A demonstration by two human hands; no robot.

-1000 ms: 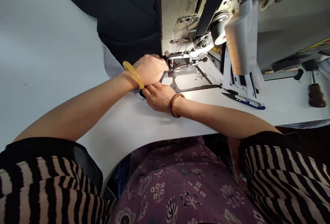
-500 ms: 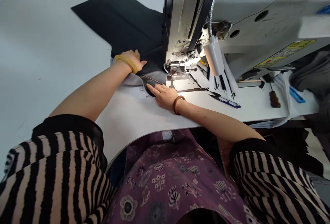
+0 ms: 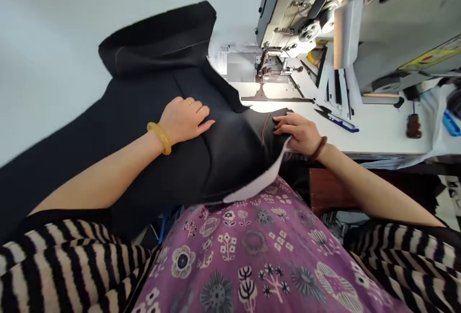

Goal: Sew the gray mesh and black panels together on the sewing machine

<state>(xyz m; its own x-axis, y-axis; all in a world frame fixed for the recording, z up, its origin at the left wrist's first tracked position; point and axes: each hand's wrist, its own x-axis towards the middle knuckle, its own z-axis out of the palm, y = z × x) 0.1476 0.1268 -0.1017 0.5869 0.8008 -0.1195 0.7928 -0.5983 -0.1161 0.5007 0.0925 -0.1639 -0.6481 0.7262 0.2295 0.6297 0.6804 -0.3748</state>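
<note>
A large piece of black fabric (image 3: 151, 106) with a pale grey underside is spread over the table and hangs over its front edge. My left hand (image 3: 185, 121) lies on top of it, fingers loosely bent and thumb apart, pinching nothing. At the fabric's right end, my right hand (image 3: 298, 133) grips the edge, fingers above and thumb hidden. Just left of those fingers runs a short reddish line of stitching (image 3: 265, 128). Behind and to the right stands the sewing machine (image 3: 288, 20), its needle area lit and apart from the fabric.
Thread snips (image 3: 336, 120) lie right of the machine bed. Several white and black strips (image 3: 336, 85) rest beneath the lamp (image 3: 347, 30). Further right are a brown-handled tool (image 3: 413, 126) and a blue object (image 3: 452, 123). The white table (image 3: 43, 54) extends left.
The black fabric has come away from the needle, toward me, and now drapes over the front edge. My right hand moved right with its end; my left hand now rests on its middle.
</note>
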